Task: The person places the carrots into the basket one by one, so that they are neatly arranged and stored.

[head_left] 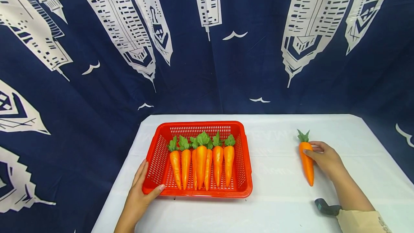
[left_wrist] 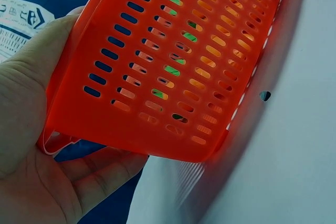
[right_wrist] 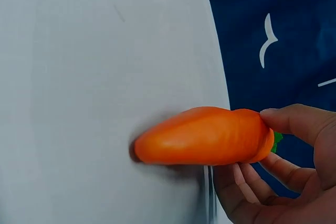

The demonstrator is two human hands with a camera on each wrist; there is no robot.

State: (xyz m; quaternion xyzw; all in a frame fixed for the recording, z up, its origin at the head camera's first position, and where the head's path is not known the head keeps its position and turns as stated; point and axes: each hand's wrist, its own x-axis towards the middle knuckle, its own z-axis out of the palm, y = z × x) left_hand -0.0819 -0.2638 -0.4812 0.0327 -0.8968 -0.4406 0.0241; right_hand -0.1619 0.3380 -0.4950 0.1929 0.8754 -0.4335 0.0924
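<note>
A red plastic basket (head_left: 207,195) with slotted walls sits on the left part of the table, and several orange carrots (head_left: 201,164) with green leaves lie side by side in it. My left hand (head_left: 137,195) grips the basket's front left corner, the thumb over the front rim and the fingers along the left side. In the left wrist view the perforated wall (left_wrist: 157,77) fills much of the picture. At the right, my right hand (head_left: 326,159) pinches a single carrot (head_left: 307,166) near its leafy top. The right wrist view shows that carrot's tip (right_wrist: 152,148) close to the white cloth.
A white cloth (head_left: 275,182) covers the table. Behind it and at the sides hangs a dark blue fabric (head_left: 207,78) printed with white buildings and birds. A dark device (head_left: 326,208) is worn at the right wrist, by a beige sleeve (head_left: 362,221).
</note>
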